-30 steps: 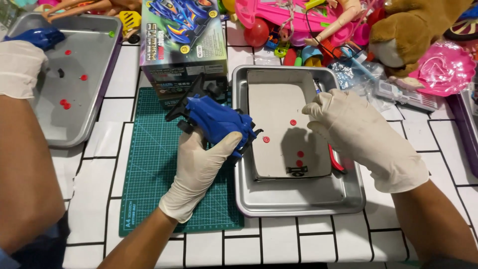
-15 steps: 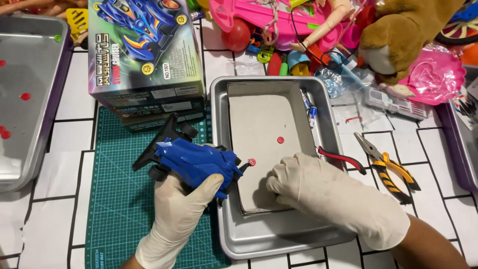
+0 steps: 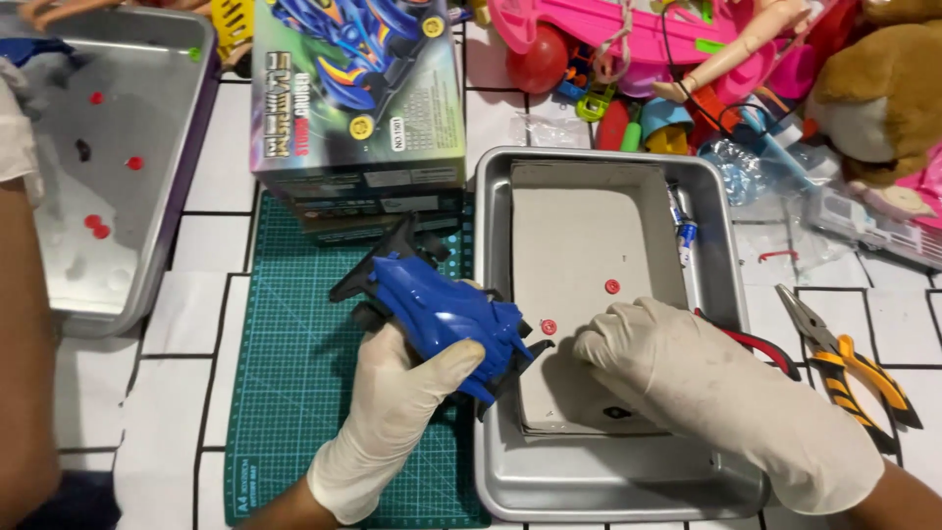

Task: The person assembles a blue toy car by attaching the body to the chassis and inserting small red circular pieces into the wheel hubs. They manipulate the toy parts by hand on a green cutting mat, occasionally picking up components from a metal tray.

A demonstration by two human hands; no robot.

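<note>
My left hand, in a white glove, grips a blue toy race car body on a black chassis, held over the green cutting mat beside the metal tray. My gloved right hand rests palm down inside that tray, on a grey cardboard sheet, fingers close to two small red round parts. What lies under the right hand's fingers is hidden.
A toy car box stands behind the mat. A second metal tray with red bits sits at left, with another person's arm along it. Yellow-handled pliers and red-handled cutters lie right; toys crowd the back.
The view has shifted left and pulled back slightly. My right hand slid a little lower and rightwards on the cardboard. My left hand keeps hold of the blue car.
</note>
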